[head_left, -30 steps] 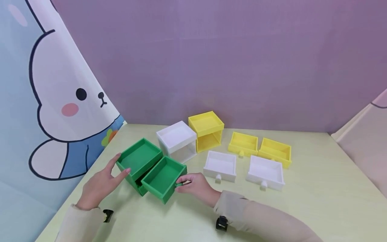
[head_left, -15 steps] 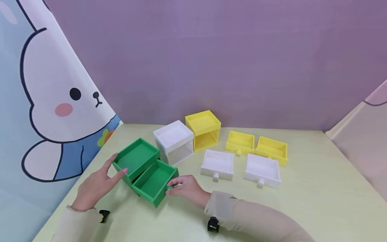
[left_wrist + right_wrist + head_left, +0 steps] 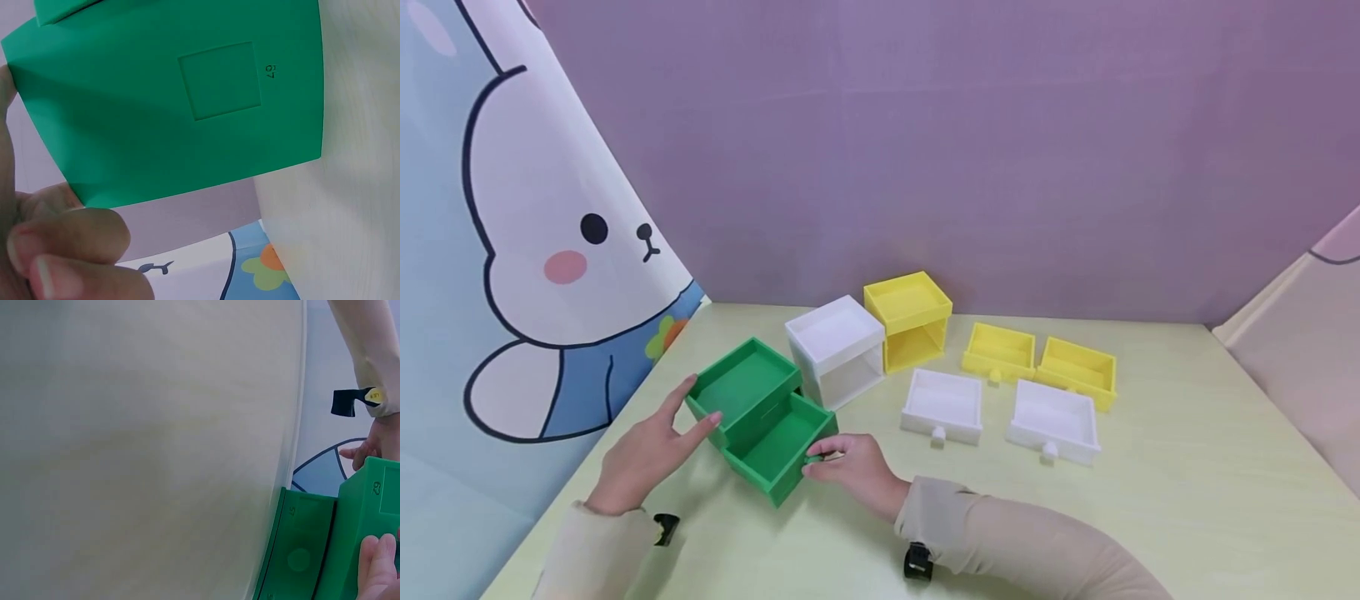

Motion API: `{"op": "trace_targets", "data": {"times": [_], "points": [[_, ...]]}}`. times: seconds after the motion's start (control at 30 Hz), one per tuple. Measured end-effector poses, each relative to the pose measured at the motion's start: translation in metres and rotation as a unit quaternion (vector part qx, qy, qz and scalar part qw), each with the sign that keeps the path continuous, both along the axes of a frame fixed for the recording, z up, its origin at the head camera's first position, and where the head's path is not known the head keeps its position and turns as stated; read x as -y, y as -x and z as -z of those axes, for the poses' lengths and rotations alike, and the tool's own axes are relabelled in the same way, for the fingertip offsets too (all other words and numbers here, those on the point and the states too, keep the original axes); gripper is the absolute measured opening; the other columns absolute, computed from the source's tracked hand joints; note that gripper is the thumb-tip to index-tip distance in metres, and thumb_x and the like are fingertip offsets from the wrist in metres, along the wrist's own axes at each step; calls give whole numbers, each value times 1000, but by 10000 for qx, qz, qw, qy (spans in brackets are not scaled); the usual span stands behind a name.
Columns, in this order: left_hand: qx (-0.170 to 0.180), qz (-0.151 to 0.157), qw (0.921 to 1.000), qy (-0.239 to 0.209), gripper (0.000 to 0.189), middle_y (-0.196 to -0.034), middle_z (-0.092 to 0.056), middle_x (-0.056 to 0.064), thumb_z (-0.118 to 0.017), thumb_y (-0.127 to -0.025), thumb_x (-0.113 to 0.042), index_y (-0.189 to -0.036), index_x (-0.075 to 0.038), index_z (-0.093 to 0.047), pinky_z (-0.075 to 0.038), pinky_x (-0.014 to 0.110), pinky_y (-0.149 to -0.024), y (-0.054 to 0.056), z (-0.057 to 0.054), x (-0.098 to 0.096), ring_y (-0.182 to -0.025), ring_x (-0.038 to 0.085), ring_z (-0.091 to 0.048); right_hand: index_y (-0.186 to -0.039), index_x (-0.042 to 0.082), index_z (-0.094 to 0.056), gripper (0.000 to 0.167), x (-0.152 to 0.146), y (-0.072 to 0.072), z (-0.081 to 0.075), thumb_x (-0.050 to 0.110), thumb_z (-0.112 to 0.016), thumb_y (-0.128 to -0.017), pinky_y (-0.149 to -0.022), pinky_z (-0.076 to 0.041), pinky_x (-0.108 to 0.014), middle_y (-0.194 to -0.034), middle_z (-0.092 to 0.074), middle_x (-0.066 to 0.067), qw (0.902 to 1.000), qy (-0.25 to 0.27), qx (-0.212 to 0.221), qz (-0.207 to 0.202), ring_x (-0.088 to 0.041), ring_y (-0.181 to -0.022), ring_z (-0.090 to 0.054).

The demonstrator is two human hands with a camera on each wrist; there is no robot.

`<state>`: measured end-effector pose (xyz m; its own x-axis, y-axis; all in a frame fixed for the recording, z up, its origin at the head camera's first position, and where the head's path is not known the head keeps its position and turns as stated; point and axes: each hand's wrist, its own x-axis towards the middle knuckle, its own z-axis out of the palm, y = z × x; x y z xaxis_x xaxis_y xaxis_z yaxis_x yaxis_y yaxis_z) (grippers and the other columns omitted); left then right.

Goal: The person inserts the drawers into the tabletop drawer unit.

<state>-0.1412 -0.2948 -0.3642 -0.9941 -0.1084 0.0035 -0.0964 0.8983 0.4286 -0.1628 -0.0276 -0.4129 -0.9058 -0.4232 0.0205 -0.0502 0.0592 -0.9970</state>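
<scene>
A green toy cabinet (image 3: 745,382) with a shallow tray top stands at the left of the table. My left hand (image 3: 643,457) grips its left side near the top, thumb at the front corner and a finger at the back. With my right hand (image 3: 863,473) I pinch the knob of a green drawer (image 3: 784,440), which sits partway in the cabinet's upper slot. Below that drawer, the right wrist view shows another green front (image 3: 309,528) with a round knob. The cabinet's flat side (image 3: 144,131) fills much of the left wrist view.
Behind the green cabinet stand a white cabinet (image 3: 837,337) and a yellow cabinet (image 3: 908,304), both with open fronts. Two white drawers (image 3: 943,402) and two yellow drawers (image 3: 1000,348) lie to the right. A purple cloth (image 3: 955,158) hangs behind the table.
The green drawer has moved left and back into the cabinet's upper slot, pushed by my right hand on its knob. My left hand has kept its hold on the cabinet.
</scene>
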Motion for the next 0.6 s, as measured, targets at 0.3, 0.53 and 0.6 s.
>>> {"op": "trace_targets", "data": {"times": [0.3,0.53,0.6], "points": [[-25,-10,10000,10,85,-57,-39,3,-45,-92,-63,-153,-11,-19,-25,29,-43,0,1,0,-47,17,-34,-94,-3,-71,18,0,0,3,3,-75,-77,-73,-50,-27,-89,-70,-5,9998,42,72,198,-15,-80,-68],[-71,5,10000,-1,84,-58,-39,3,-45,-92,-63,-153,-11,-19,-24,29,-42,-1,2,0,-46,17,-33,-95,-4,-71,19,-3,2,3,4,-75,-78,-68,-49,-25,-82,-66,-2,9994,14,79,346,-9,-74,-63],[-86,17,10000,-9,84,-57,-39,3,-45,-92,-63,-153,-11,-19,-24,29,-42,-1,3,0,-46,17,-33,-95,-4,-71,19,-3,3,3,3,-75,-78,-67,-49,-25,-81,-66,-1,9993,41,77,377,-8,-72,-62]]}}
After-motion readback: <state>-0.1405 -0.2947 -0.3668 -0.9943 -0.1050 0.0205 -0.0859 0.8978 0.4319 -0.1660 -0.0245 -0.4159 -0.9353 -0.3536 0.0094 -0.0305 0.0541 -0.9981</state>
